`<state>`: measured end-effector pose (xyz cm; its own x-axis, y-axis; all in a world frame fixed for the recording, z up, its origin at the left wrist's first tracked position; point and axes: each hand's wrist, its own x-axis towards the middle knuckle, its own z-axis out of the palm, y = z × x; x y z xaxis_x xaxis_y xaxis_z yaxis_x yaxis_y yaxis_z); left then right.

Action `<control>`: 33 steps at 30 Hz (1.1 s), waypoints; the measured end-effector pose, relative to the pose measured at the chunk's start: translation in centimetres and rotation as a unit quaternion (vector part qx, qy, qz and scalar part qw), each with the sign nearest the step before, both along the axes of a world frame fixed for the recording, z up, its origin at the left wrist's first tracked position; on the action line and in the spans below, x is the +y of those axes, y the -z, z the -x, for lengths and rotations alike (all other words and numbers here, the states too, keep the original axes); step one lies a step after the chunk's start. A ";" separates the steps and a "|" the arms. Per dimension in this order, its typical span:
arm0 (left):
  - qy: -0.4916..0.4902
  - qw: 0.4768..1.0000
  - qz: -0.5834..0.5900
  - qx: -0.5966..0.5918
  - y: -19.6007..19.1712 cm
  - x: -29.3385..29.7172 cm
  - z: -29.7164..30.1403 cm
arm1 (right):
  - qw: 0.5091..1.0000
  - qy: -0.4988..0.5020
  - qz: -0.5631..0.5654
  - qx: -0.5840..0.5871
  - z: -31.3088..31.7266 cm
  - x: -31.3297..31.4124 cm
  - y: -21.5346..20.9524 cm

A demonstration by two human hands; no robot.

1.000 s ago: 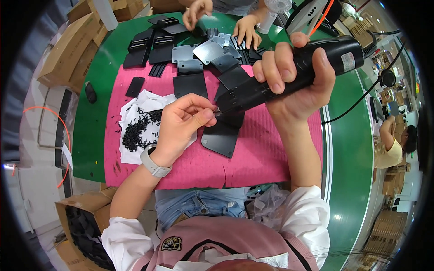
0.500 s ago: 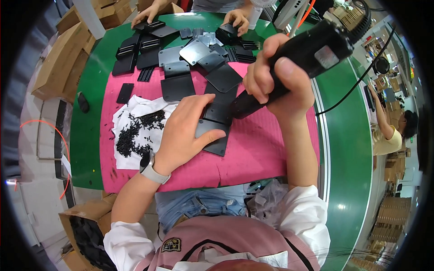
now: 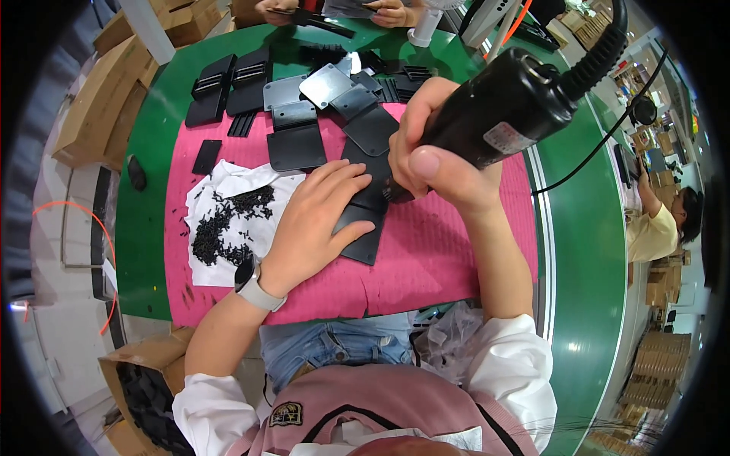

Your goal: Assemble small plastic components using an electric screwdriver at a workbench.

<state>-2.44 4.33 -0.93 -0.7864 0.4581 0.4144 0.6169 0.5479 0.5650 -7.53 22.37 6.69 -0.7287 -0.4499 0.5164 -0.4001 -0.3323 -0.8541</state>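
My left hand [image 3: 315, 216] lies over a flat black plate [image 3: 360, 247] on the pink mat, its fingers stretched out and its thumb apart. In my right hand [image 3: 449, 163] is a black corded electric screwdriver [image 3: 506, 102], held tilted. The tool's lower end meets the right edge of the black pieces beside my left fingertips; its very tip is hidden. Left of my left hand, many small black screws [image 3: 213, 235] lie heaped on a white cloth [image 3: 228, 179]. Just beyond my fingers is another black plate [image 3: 296, 148] with a bracket.
More black and grey plates [image 3: 327, 85] are piled farther back on the green table [image 3: 144, 251]. Across it, a person's hands [image 3: 391, 13] hold dark pieces. A small black plate [image 3: 207, 156] lies left, near the cloth. A cardboard box [image 3: 144, 353] stands low at left.
My right hand and the screwdriver have shifted left and the tool's back end has come nearer. The other person's hands have drawn back from the pile, now holding dark pieces.
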 end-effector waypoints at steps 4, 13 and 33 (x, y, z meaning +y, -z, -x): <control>0.000 1.000 0.006 0.004 -0.1 0.2 0.1 | 0.999 -0.005 -0.001 -0.039 0.1 0.0 -0.6; -0.004 1.000 -0.002 0.009 -0.2 0.3 0.1 | 0.998 0.011 0.008 -0.055 0.0 -0.1 -0.8; 0.010 0.995 -0.082 0.056 1.7 -1.2 1.3 | 0.997 -0.069 0.008 -0.011 -0.2 -0.1 1.1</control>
<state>-3.72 3.17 -2.63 -0.7230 0.3914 0.5693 0.6904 0.4411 0.5734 -7.33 22.26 5.56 -0.6710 -0.5390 0.5091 -0.3309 -0.3968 -0.8562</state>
